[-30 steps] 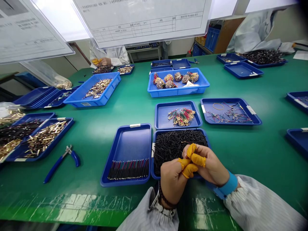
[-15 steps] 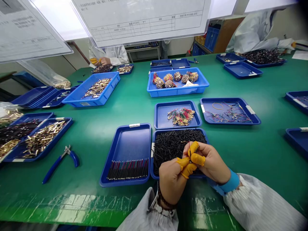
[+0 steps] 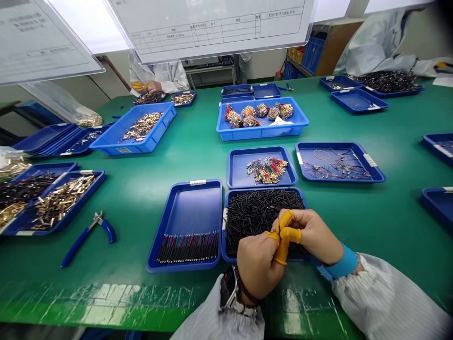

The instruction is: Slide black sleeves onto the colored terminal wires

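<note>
Since left hand rolled inward, apparently adjusting, it and right hand pinch thin wire, tube tray at eleven o'clock

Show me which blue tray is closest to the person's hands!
The blue tray heaped with short black tubes. The left hand and right hand cover part of it in this picture; they cover no other tray.
</note>
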Motion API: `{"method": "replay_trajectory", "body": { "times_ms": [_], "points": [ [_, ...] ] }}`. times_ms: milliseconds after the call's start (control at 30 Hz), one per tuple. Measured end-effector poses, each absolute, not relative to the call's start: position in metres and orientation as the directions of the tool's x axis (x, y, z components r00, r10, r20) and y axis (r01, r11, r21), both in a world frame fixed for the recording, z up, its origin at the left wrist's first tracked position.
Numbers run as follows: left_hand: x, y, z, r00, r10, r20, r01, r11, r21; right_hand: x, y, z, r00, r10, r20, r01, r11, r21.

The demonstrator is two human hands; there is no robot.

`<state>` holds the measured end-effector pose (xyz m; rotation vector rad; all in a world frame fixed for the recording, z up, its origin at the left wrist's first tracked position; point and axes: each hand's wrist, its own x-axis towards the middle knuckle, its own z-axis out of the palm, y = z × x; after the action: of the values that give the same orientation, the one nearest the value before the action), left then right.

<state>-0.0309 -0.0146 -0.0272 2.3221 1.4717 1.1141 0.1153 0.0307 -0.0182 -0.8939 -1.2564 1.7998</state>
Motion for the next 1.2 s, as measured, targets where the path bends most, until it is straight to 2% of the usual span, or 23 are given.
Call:
{"method": "replay_trajectory", "body": {
  "times_ms": [367,633,900,967,1067,1200],
  "points": [
    [-0.032,-0.015,-0.028,0.223,0.786,0.577,0.708,-0.537,0.458,0.120,0.029,-0.020,-0.557,0.824,-0.101,-0.208,-0.256,-0.944],
    [-0.031,-0.015,-0.024,0.196,0.801,0.566,0.702,-0.518,0.489,0.124,0.032,-0.009,-0.504,0.864,0.017,-0.216,-0.107,-0.970],
    [-0.028,-0.018,-0.036,0.157,0.738,0.656,0.754,-0.519,0.403,0.121,0.024,-0.008,-0.474,0.880,-0.025,0.099,0.025,-0.995],
    [-0.027,-0.016,-0.037,0.150,0.741,0.654,0.760,-0.510,0.404,0.123,0.022,-0.013,-0.435,0.899,0.051,0.153,0.129,-0.980],
    [-0.024,-0.014,-0.035,0.097,0.790,0.606,0.748,-0.459,0.480,0.127,0.019,-0.020,-0.321,0.925,0.201,0.222,0.280,-0.934],
    [-0.023,-0.019,-0.029,0.090,0.838,0.538,0.766,-0.403,0.500,0.126,0.017,-0.027,-0.306,0.912,0.272,0.296,0.362,-0.884]
  ]
}}
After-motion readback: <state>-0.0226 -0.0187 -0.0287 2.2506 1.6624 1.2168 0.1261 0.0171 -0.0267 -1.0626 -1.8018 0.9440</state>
